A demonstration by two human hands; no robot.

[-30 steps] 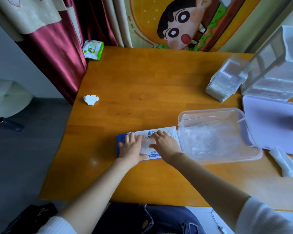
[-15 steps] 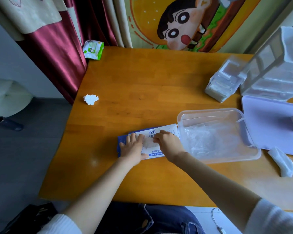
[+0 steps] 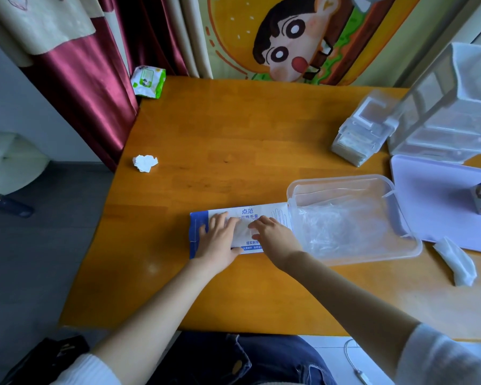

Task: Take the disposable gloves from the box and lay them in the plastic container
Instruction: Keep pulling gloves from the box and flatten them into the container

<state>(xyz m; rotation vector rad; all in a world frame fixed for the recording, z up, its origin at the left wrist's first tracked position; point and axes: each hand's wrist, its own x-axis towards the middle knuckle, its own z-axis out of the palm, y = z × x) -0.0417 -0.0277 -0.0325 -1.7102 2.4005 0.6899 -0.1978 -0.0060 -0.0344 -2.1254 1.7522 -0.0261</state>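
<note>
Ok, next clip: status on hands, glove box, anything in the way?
Left hand flat on glove box. Right hand fingertips at its opening, grip unclear. Plastic container right beside box, gloves already inside. Nothing between them.

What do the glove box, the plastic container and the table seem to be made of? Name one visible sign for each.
Glove box: thin card, apparently, matt; sharp folded edges, blue print.
Plastic container: clear, glossy rigid plastic; the table shows through its walls.
Table: wood or wood-look veneer, smoothly varnished orange; grain lines, soft sheen.
</note>
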